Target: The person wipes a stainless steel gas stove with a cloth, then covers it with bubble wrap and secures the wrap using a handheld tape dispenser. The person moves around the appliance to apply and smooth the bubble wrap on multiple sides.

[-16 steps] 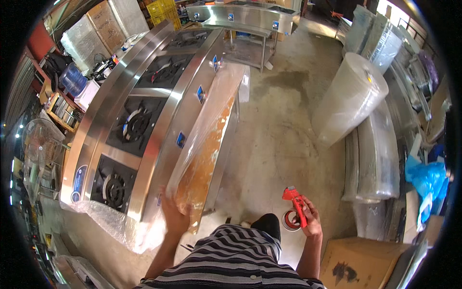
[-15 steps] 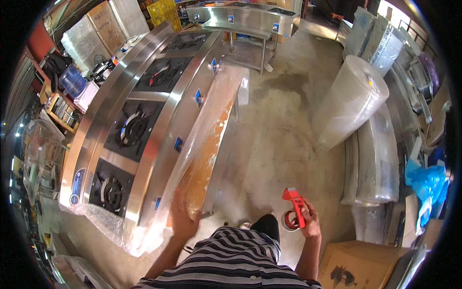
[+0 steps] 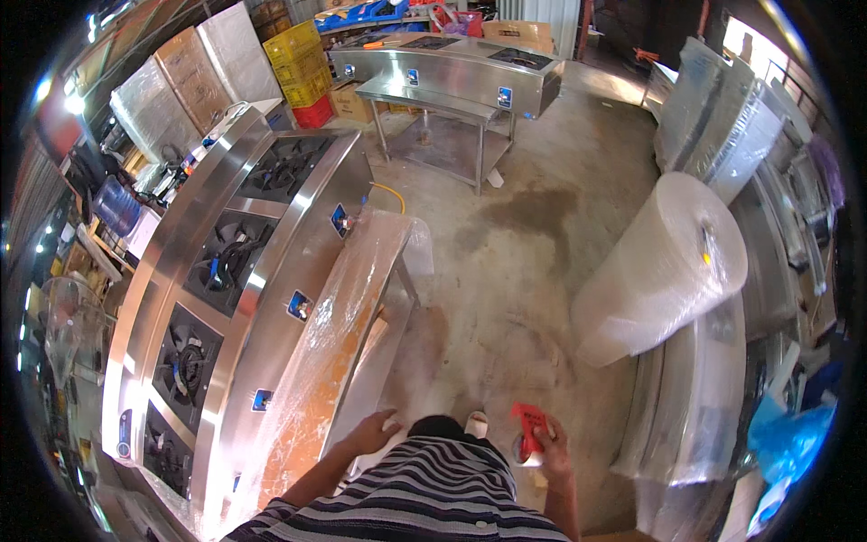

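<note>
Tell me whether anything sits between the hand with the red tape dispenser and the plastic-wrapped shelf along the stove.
Nothing on the floor blocks it. The right hand holds the red tape dispenser to the right of the person's striped shirt; the plastic-wrapped shelf lies to the left, where the left hand rests on it. Only the person's own body lies between them.

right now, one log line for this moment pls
left hand: resting on plastic-wrapped shelf of steel stove | right hand: gripping red tape dispenser | bubble wrap roll: standing to the right

stove left, bubble-wrap roll right
</note>
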Tool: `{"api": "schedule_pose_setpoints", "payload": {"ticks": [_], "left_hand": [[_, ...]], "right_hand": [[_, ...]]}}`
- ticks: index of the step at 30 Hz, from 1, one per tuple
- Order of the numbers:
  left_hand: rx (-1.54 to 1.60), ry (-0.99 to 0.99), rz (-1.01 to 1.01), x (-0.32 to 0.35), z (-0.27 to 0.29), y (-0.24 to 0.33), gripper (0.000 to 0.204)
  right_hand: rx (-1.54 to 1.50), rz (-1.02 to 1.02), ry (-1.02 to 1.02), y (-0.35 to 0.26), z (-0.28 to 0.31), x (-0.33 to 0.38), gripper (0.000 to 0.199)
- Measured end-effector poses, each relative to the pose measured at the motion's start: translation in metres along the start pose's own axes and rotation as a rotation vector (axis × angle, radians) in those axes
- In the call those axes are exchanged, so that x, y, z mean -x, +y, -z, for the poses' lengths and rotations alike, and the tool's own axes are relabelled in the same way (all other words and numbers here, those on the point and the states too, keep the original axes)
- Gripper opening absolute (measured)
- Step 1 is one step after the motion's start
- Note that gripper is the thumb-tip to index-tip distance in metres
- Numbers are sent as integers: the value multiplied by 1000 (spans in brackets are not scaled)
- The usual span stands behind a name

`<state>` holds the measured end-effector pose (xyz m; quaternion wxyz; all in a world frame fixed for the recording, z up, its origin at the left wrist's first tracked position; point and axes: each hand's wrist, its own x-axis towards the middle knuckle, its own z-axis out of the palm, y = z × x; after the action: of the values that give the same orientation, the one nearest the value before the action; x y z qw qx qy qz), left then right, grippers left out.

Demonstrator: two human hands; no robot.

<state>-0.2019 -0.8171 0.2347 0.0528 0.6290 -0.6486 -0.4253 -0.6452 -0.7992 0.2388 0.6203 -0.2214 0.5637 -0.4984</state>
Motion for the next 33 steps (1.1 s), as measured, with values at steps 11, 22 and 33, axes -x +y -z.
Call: {"api": "schedule_pose_setpoints", "payload": {"ticks": [11,22,33], "left_hand": [[615,45,576,-263,16,-33,81],[1316,280,952,-485,163,11,122],[2022,1529,1075,-595,155,21,112]], "right_hand": [[74,155,87,-201,-33,-336,56],[115,-58,-182,-273,-202,-591,50],[551,63,-737,-382,-538,-938,57]]}}
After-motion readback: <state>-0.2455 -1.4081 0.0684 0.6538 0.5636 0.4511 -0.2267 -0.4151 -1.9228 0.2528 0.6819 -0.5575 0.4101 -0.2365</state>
